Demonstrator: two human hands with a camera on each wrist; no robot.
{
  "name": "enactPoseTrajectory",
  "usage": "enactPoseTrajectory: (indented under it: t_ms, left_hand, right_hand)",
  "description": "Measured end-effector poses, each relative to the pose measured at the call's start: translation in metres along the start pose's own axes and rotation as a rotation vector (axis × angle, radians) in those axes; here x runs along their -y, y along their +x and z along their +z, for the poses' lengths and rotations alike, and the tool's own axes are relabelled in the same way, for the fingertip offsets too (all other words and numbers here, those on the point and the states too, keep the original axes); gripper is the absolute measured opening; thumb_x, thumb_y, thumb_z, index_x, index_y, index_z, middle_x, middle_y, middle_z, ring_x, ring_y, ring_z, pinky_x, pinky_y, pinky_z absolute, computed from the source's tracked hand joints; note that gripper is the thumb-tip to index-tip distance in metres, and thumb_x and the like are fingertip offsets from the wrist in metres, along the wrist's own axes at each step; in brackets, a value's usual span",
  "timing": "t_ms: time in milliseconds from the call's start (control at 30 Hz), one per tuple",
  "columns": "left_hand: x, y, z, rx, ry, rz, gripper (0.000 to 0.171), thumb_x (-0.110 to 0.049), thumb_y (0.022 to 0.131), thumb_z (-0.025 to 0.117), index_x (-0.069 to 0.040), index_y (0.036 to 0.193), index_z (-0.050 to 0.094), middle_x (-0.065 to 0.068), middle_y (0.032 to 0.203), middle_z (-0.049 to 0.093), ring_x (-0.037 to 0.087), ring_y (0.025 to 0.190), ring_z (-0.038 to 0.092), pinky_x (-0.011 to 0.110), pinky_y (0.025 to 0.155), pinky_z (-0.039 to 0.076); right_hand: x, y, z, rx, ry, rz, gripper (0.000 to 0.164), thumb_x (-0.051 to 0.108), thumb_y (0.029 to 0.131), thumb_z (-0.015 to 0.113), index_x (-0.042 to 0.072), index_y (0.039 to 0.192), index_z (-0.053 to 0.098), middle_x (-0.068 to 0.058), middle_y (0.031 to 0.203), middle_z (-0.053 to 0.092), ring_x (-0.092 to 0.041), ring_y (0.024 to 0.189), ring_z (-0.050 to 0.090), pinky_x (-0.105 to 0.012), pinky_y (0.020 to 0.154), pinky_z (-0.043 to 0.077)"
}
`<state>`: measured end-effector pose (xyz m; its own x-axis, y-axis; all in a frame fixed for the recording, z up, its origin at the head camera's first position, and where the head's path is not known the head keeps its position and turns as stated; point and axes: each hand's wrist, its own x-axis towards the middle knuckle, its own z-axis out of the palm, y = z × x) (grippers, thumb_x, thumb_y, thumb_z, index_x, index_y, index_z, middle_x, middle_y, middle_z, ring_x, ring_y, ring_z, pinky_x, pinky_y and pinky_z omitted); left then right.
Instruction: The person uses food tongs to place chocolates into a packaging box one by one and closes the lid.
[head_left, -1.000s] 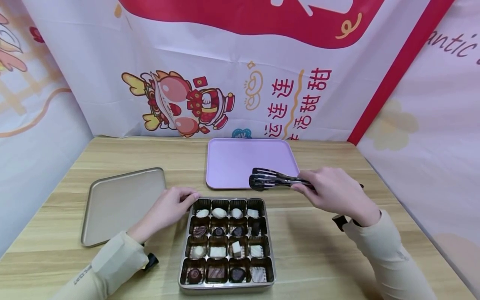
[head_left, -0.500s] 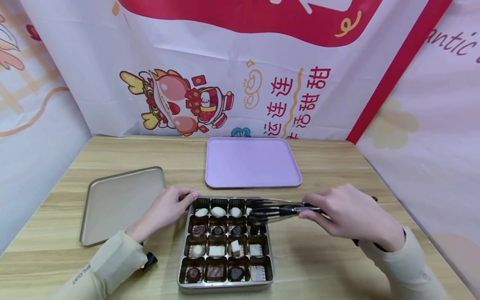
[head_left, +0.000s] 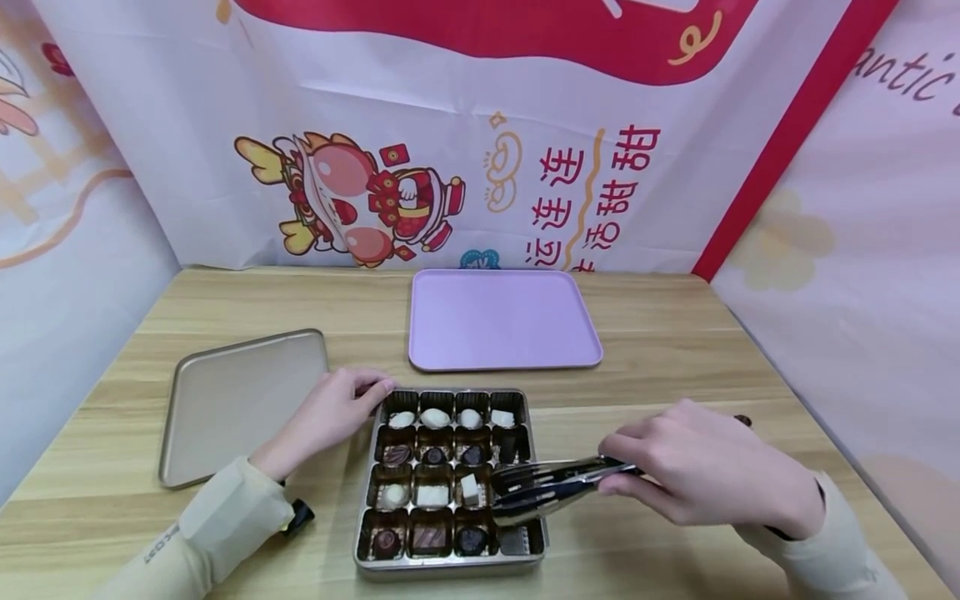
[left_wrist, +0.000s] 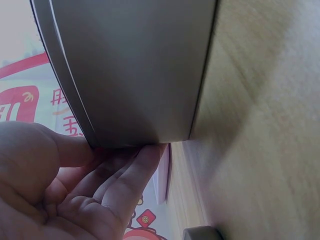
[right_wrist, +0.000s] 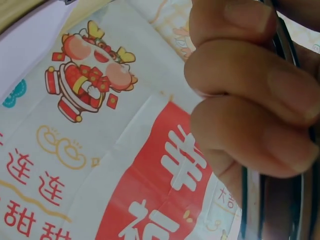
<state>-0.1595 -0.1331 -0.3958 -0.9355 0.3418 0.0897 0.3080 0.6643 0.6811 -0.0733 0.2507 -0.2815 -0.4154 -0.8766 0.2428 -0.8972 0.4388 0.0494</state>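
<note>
A metal tin of chocolates (head_left: 450,571), divided into small compartments, lies on the table in the head view. At its far left corner my left hand (head_left: 337,410) holds the edge, thumb by the rim and fingers against the end wall, as the left wrist view shows. My right hand (head_left: 675,467) grips a pair of black tongs (head_left: 536,487), their heads over the right column's third-row compartment, hiding its contents. Just below the heads lies a striped chocolate (head_left: 513,542) in the front right compartment. In the third row, a white square chocolate (head_left: 470,489) stands tilted.
A purple tray (head_left: 506,321) lies behind the tin at the table's back edge. Left of the tin is a grey-beige tray or lid (head_left: 240,408), close to the left forearm. Printed fabric (head_left: 360,83) hangs behind and along both sides of the wooden table.
The right hand has brought the tongs from above the purple tray's edge down over the tin's right column, then toward its front. The left hand stays at the tin's corner.
</note>
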Motion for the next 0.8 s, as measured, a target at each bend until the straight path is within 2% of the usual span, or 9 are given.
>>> enactPoseTrajectory:
  t_ms: [133, 233, 367, 667, 800]
  left_hand:
    - [0.0001, -0.0006, -0.0004, -0.003, 0.003, 0.000, 0.024, -0.024, 0.098, 0.054, -0.009, 0.110, 0.069, 0.002, 0.101, 0.067, 0.014, 0.068, 0.055, 0.043, 0.083, 0.045]
    - [0.0014, -0.0001, 0.0007, -0.021, 0.009, 0.002, 0.025, -0.025, 0.098, 0.055, -0.009, 0.110, 0.069, 0.004, 0.104, 0.067, 0.020, 0.083, 0.062, 0.044, 0.087, 0.045]
    - [0.0021, 0.0013, 0.0014, -0.027, 0.009, -0.001, 0.028, -0.027, 0.098, 0.054, -0.008, 0.113, 0.068, 0.007, 0.111, 0.066, 0.026, 0.102, 0.061, 0.046, 0.091, 0.042]
    - [0.0007, 0.0020, -0.0004, -0.004, -0.007, -0.008, 0.030, -0.026, 0.099, 0.053, -0.005, 0.115, 0.066, 0.012, 0.116, 0.063, 0.031, 0.109, 0.058, 0.047, 0.094, 0.040]
    - [0.0008, 0.0016, -0.0010, -0.005, -0.003, 0.005, 0.028, -0.026, 0.099, 0.053, -0.007, 0.112, 0.068, 0.008, 0.111, 0.066, 0.024, 0.098, 0.061, 0.046, 0.092, 0.042]
  right_hand:
    - [0.0025, -0.0006, -0.0014, 0.011, 0.005, -0.014, 0.027, 0.040, 0.089, 0.066, 0.025, 0.077, 0.046, 0.022, 0.065, 0.025, 0.007, 0.051, 0.025, -0.012, 0.044, 0.021]
    - [0.0042, -0.0002, -0.0017, 0.011, 0.009, -0.033, 0.029, 0.039, 0.088, 0.067, 0.025, 0.076, 0.045, 0.021, 0.065, 0.025, 0.006, 0.050, 0.024, -0.013, 0.045, 0.020]
    - [0.0061, 0.0008, -0.0006, 0.010, 0.015, -0.056, 0.031, 0.040, 0.088, 0.066, 0.024, 0.075, 0.043, 0.021, 0.064, 0.024, 0.005, 0.050, 0.023, -0.013, 0.045, 0.019]
    - [0.0063, 0.0014, 0.0035, 0.017, -0.003, -0.057, 0.033, 0.042, 0.089, 0.064, 0.024, 0.073, 0.041, 0.021, 0.064, 0.021, 0.005, 0.050, 0.021, -0.013, 0.043, 0.017]
    - [0.0048, 0.0017, 0.0049, 0.042, 0.006, -0.042, 0.031, 0.042, 0.088, 0.065, 0.024, 0.075, 0.044, 0.022, 0.064, 0.023, 0.006, 0.050, 0.023, -0.013, 0.043, 0.019]
